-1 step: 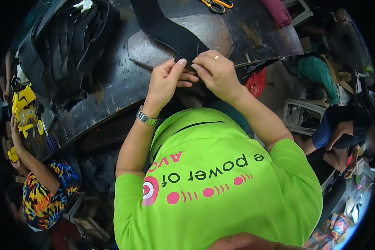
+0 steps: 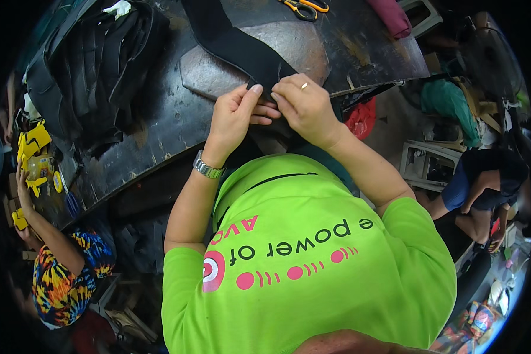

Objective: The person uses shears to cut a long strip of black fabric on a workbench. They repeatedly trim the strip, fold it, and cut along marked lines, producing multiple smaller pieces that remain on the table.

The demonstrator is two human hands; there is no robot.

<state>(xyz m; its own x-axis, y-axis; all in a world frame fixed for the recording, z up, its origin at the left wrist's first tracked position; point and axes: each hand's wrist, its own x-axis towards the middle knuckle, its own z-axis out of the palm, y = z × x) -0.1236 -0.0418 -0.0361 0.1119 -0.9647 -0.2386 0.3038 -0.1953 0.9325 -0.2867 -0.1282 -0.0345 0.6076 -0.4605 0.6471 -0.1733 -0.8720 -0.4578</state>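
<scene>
My left hand (image 2: pixel 235 117) and right hand (image 2: pixel 305 111) pinch the black strip (image 2: pixel 251 52) at its near end; probably light, soft, floppy, best held by the edges.

We took this place for a workshop. Our worktable (image 2: pixel 165 121) was broad, dark and scuffed, with brownish patches on its top, and on it we had a heap of black pieces (image 2: pixel 94 76), a long black strip (image 2: pixel 239 48), a flat brown slab (image 2: pixel 304 50) and orange-handled scissors (image 2: pixel 301 7). To our left, a co-worker (image 2: pixel 65 277) in a patterned top had a hand at yellow pieces (image 2: pixel 34 141); to our right, another person (image 2: pixel 484 171) sat or crouched low. Beside us stood a grey stool (image 2: pixel 408 162), a green bag (image 2: pixel 448 103) and mixed clutter (image 2: pixel 477 318).
</scene>
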